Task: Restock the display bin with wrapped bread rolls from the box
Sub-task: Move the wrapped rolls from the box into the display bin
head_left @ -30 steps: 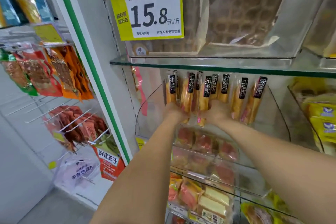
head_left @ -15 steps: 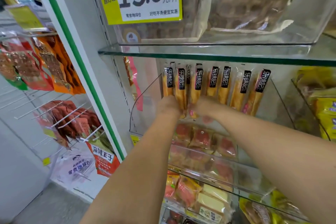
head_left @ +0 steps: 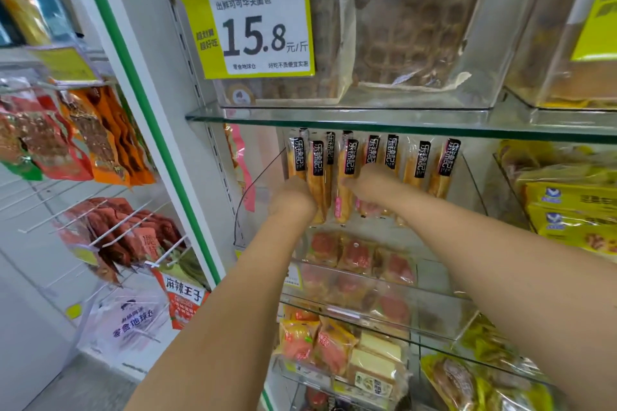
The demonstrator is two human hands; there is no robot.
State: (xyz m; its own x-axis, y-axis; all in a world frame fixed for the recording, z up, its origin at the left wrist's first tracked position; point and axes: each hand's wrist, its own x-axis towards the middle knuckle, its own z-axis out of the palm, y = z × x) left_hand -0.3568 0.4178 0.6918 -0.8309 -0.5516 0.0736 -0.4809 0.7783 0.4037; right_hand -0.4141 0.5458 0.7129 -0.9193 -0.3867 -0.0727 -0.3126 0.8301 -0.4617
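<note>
Both our hands are up front, left hand (head_left: 292, 198) and right hand (head_left: 371, 186), against the wrapped bread rolls (head_left: 415, 164). Can't tell either grip, fingers hidden. Rolls stand upright in the display bin (head_left: 474, 190), under the glass shelf (head_left: 367, 117).

Left hand (head_left: 292, 198) and right hand (head_left: 372, 187) touch upright bread rolls (head_left: 420, 163) in the display bin (head_left: 258, 188).

Snack shop — price tag (head_left: 248, 31), glass shelf (head_left: 334, 117), hanging packets (head_left: 76, 133).
</note>
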